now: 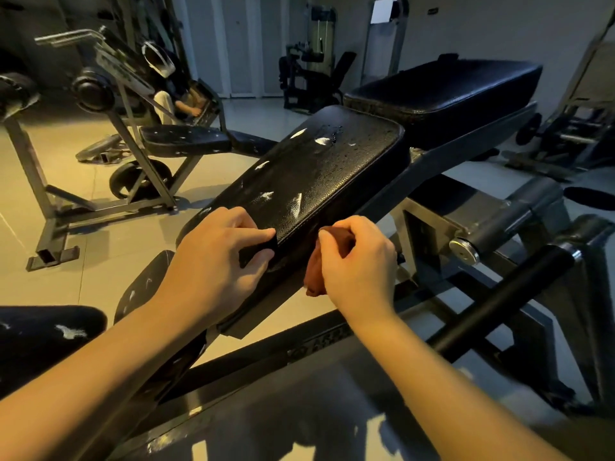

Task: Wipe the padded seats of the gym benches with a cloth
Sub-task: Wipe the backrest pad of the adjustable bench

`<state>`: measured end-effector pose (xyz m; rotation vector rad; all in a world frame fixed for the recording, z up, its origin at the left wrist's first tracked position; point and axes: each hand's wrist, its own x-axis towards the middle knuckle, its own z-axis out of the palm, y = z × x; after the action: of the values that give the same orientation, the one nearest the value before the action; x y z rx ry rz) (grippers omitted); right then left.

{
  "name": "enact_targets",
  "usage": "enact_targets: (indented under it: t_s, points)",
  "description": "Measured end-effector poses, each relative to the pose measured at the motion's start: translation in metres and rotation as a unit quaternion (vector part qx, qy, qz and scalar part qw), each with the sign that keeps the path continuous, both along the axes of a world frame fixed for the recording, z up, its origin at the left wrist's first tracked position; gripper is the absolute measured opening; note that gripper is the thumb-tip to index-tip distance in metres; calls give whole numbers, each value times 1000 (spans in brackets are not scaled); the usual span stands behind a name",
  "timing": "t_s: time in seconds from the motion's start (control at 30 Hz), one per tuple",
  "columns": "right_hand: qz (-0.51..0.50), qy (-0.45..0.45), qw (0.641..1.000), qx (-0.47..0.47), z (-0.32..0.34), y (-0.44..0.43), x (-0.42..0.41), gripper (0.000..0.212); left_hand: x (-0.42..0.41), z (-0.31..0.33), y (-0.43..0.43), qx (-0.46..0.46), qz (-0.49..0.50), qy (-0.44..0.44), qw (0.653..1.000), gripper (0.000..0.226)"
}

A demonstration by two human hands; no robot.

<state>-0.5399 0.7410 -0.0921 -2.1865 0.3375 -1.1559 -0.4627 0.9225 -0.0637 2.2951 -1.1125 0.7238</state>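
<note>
2 hands work at the near end of a black seat pad. The left hand grips the pad's near corner, fingers curled over the edge and thumb underneath. The right hand is closed around a bunched reddish-brown cloth and presses it against the pad's side wall, just below the stitched seam and just right of the left hand.

By my reading the job on this pad is partly done at most. The cloth is on the side edge, not the top. Beyond the hands, at the far end of the top surface, lies a patch of water droplets that looks unwiped. The stretch nearer the hands shows no such drops, though I cannot tell whether it has been wiped. White marks are scattered along the top; whether they are dirt or worn upholstery I cannot say.

Past the droplets, the longer back pad shows no cloth on it. Another seat, well to the left of the hands and beyond them, carries similar white flecks, as does 1 dark pad close beside the left forearm. All of these probably remain to be done.

The seat pad's long axis runs from the hands forward and to the right, in line with the back pad, its near end at the hands. The cloth is crumpled, with no clear axis.
</note>
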Motion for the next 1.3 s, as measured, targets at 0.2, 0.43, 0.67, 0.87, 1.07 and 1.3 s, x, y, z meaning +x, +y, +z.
enact_targets:
  t_s: [0.2,0.43,0.67,0.87,1.07,1.3]
  points:
    - [40,61,997,6,1,8,-2,12,-1,-1,1,0,0,6,1000,33]
    - [73,81,994,-5,-11,33,-5,12,0,-3,2,-4,-3,16,1000,32]
    - [-32,-45,996,71,31,-10,0,8,1,1,-1,-6,-2,20,1000,31]
    - [90,76,993,-8,-20,58,-4,9,2,3,-2,-12,3,24,1000,28]
    - [-29,-67,990,123,29,3,-1,7,3,6,6,12,-10,31,999,37]
    - [14,-57,990,131,-35,81,4,6,8,8,19,2,-17,68,998,53]
